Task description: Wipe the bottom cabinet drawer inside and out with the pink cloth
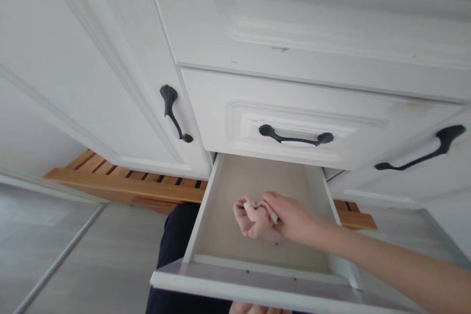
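A white drawer [206,216] is pulled out, and its light inner bottom shows. Inside it, my right hand [290,218] has its fingers closed around a crumpled pale pink cloth [253,220], which bunches out to the left of the fingers. The cloth is low over the drawer bottom; whether it touches cannot be made out. At the bottom edge of the view, my left hand [257,308] shows only in part, its bent fingers against the outer side of the drawer front [206,288]. The drawer's handle is hidden there.
A closed drawer with a dark handle [296,137] is right above. Cabinet doors with dark handles [172,113] flank it. A slatted wooden bench [125,184] stands under the cabinet at left. A dark-clothed knee [176,235] is beside the open drawer. Small dark specks dot the drawer's front part.
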The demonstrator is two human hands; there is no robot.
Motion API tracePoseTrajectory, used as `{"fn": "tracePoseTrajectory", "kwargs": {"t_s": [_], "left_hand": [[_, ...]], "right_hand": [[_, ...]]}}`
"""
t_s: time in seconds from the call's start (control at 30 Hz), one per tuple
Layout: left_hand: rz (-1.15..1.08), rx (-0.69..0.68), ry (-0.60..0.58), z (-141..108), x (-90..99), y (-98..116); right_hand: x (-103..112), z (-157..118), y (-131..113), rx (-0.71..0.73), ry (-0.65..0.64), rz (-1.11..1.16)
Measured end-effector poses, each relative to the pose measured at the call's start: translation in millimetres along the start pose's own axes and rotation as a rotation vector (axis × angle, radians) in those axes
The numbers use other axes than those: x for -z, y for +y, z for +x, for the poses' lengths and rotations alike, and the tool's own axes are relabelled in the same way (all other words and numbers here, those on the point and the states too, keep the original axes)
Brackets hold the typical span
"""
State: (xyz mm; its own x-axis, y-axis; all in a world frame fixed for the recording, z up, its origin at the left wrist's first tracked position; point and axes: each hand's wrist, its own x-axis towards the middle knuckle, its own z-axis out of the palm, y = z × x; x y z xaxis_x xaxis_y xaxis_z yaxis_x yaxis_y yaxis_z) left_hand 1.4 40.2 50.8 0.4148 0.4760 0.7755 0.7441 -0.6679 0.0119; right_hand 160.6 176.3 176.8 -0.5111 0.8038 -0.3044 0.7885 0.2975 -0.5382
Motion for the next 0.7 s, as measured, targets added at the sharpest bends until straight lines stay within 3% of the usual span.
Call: {"fn": "tracePoseTrajectory", "kwargs": {"t_s": [0.17, 0.27, 0.37, 0.43, 0.5, 0.57, 0.7], "left_hand": [[-0.009, 0.109, -0.107, 12.9, -22.1, -75.3], [-0.113, 0.222, -0.188, 2.9, -17.3, -112.8], [-0.27, 0.388, -0.271, -13.4, -3.6, -129.3], [-0.302, 0.415, -0.286, -20.2, -2.2, -124.8], [-0.277, 0.395, -0.253, -20.2, -11.9, -106.8], [-0.219, 0.354, -0.202, -13.0, -31.2, -77.1], [-0.115, 0.24, -0.19, 10.8, -77.4, -6.9]], "right_hand": [[-69.8, 44.9, -40.5, 0.129, 0.14, 0.45], [-107.9, 59.0, -53.1, 0.13, 0.069, 0.511], [-116.4, 65.0, -55.5, 0.165, -0.039, 0.455], [-106.1, 66.3, -50.9, 0.222, -0.147, 0.394], [-89.1, 64.0, -41.2, 0.255, -0.287, 0.31], [-71.4, 56.3, -26.6, 0.24, -0.388, 0.211], [-42.0, 22.4, 13.5, 0.115, -0.46, 0.09]]}}
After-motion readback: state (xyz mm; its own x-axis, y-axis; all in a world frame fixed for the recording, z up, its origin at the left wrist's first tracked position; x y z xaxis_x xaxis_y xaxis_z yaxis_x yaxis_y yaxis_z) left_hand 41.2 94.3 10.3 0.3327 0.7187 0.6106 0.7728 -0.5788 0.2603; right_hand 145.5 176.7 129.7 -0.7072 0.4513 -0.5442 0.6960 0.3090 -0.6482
